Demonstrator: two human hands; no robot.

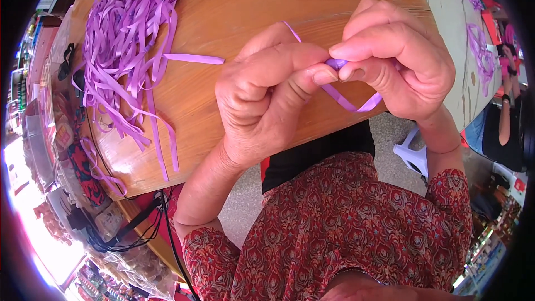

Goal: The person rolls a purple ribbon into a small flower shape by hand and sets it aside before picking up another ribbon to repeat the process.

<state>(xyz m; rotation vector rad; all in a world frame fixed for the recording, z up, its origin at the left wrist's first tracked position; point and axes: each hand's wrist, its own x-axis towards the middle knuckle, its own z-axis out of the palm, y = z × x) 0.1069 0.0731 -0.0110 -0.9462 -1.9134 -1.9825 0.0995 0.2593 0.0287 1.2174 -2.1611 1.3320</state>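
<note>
Both of my hands meet over the near edge of a round wooden table (245,0). Between their fingertips is a thin purple ribbon strip (356,103), which loops down under my right hand (398,58) and pokes up behind my left hand (267,92). Thumb and forefinger of each hand pinch the strip where it folds. A large loose pile of the same purple ribbon strips (125,33) lies on the table's left part, some ends hanging over the edge.
Black cables (139,226) and packaged goods lie at the lower left. A white plastic stool (412,153) stands on the floor under my right arm. Another person (504,128) sits at the right beside a pale table (446,5) with more purple strips.
</note>
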